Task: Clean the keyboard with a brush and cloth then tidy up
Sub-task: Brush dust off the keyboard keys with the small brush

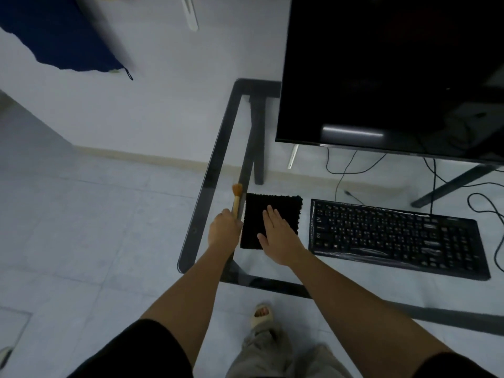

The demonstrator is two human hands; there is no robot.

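Note:
A black keyboard (pixel 395 237) under a clear plastic cover lies on the glass desk (pixel 218 148), to the right. Left of it lies a folded black cloth (pixel 283 208). My right hand (pixel 278 236) rests flat on the cloth with straight fingers. My left hand (pixel 223 230) grips the wooden handle of a small brush (pixel 236 195) near the desk's left edge. The brush's orange bristles point away from me.
A large dark monitor (pixel 390 77) stands at the back of the desk, above the keyboard. Black cables (pixel 480 211) run behind and to the right of the keyboard. The tiled floor and my sandalled foot (pixel 261 315) show through the glass.

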